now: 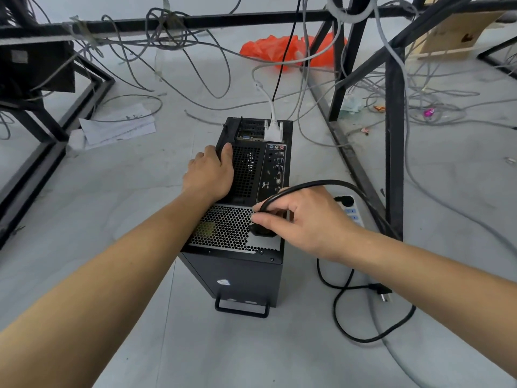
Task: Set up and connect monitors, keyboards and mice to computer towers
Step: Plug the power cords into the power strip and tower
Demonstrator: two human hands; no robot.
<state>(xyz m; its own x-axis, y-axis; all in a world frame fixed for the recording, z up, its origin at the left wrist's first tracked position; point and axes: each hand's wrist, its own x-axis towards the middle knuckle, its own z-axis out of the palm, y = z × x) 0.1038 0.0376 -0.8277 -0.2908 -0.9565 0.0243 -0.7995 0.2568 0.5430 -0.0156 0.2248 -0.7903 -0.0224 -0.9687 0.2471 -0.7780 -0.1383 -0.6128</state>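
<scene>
Black sheet-metal computer tower (246, 278) on the pale grey floor (117, 208), rear panel turned up toward the camera, smooth matte side panel below it and a looped bar foot (242, 311) at the near end. Round the left edge of that rear panel, left hand (211, 175) clamped tight, fingers curled over the rim, thumb laid flat on fine square-punched mesh (246, 169). Nearer, a silvery honeycomb grille (223, 228) over the power supply, with a dark recessed socket (263, 229) at its right. Just above that socket, right hand (305, 219) curled, thumb and fingers pinching the end of a glossy black power cable (321, 182); connector end hidden inside the fingers, so no telling whether seated. Same cable arching over the back of the hand, then snaking in loose loops across the floor to a pronged plug (383, 294) lying loose at right. White rectangular video connector (273, 133) with two thumbscrews seated at the far end of the panel, white lead rising away. White power strip (355, 208) with blue switches just beside the tower, partly behind the right hand. Around: square black steel-tube frame (394, 152), tangles of thin grey cables (170, 23), crumpled orange plastic bag (265, 47) far back, creased white papers (123, 126) at left.
</scene>
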